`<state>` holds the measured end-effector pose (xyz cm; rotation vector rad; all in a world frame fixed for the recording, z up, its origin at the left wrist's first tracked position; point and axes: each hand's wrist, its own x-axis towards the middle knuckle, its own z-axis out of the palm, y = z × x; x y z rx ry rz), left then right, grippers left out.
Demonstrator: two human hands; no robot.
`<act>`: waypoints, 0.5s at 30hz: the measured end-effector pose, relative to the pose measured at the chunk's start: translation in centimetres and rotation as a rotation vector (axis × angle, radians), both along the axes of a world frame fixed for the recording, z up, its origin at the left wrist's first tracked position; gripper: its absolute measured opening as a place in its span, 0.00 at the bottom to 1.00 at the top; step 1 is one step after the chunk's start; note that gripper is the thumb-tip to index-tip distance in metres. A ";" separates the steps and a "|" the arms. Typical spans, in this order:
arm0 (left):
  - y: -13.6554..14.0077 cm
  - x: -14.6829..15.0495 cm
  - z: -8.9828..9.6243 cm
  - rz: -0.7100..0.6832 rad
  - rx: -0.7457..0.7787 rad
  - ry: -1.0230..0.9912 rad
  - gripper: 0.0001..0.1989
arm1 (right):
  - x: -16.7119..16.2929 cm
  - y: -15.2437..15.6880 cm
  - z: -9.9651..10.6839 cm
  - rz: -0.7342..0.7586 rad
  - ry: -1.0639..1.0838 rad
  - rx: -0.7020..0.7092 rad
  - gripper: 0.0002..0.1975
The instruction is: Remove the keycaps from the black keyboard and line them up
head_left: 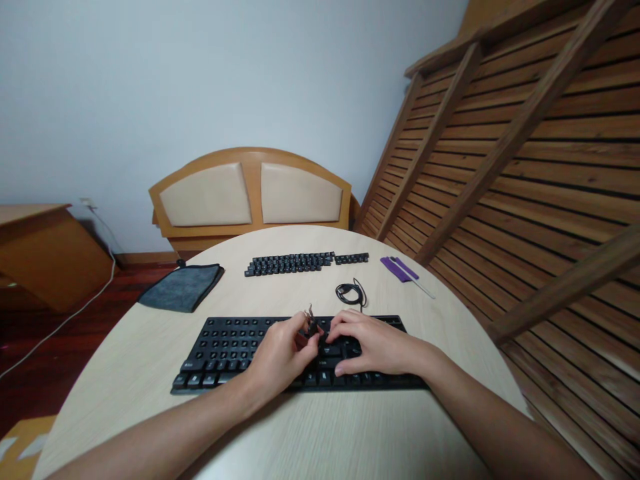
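A black keyboard lies across the near half of the round table. Most of its left and upper part shows bare key posts, while keycaps sit along the bottom row and around the right hand. My left hand is closed, pinching what looks like a keycap puller with thin wire prongs pointing up, above the keyboard's middle. Its lower end is partly hidden by the fingers. My right hand rests on the right part of the keyboard, thumb spread from the bent fingers, and I see nothing held in it.
Removed keycaps stand in rows toward the back of the table. A coiled black cable lies behind the keyboard. A grey cloth is at left; a purple cloth and a thin white-handled brush are at right.
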<state>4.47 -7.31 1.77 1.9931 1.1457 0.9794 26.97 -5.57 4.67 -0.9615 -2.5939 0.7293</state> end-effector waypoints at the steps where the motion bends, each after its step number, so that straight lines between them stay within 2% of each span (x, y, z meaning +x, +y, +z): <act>1: 0.1 0.0 -0.1 0.000 -0.028 -0.027 0.06 | 0.0 0.0 0.0 0.002 0.002 0.003 0.23; 6: 0.4 0.2 -0.1 -0.071 -0.188 -0.168 0.09 | 0.0 0.0 -0.2 0.002 0.008 0.012 0.21; 9: 0.7 0.3 0.1 -0.111 -0.219 -0.244 0.16 | 0.0 0.0 -0.1 0.002 0.010 0.014 0.21; 15: 1.2 0.2 0.6 -0.166 -0.323 -0.282 0.11 | -0.1 0.0 0.1 0.002 -0.001 0.010 0.21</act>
